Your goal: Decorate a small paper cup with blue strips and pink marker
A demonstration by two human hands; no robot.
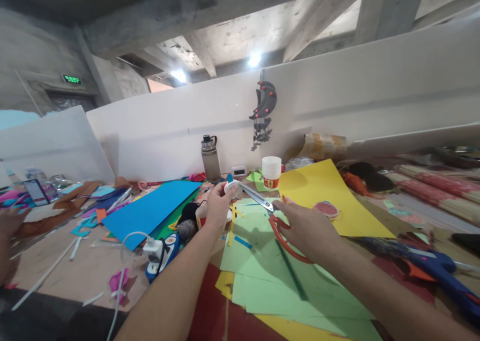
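Observation:
My left hand [218, 206] pinches a small white round piece [231, 185] with a bit of blue at its top edge. My right hand [302, 226] grips scissors [265, 203] with orange handles, and their blades point left, with the tips beside the white piece. Whether the blades touch it, I cannot tell. Light green paper sheets [258, 266] lie under both hands, with a dark green strip [291, 271] and a small blue strip [243, 242] on them. Partly behind my left wrist stands a red and white paper cup [201, 215].
At the left edge is another person's hand [13, 226]. Blue card [150, 208], a power strip [163, 256] and a grey bottle [210, 160] stand around. On the right are stacked paper cups [271, 170], yellow card [337, 201] and a blue glue gun [431, 266].

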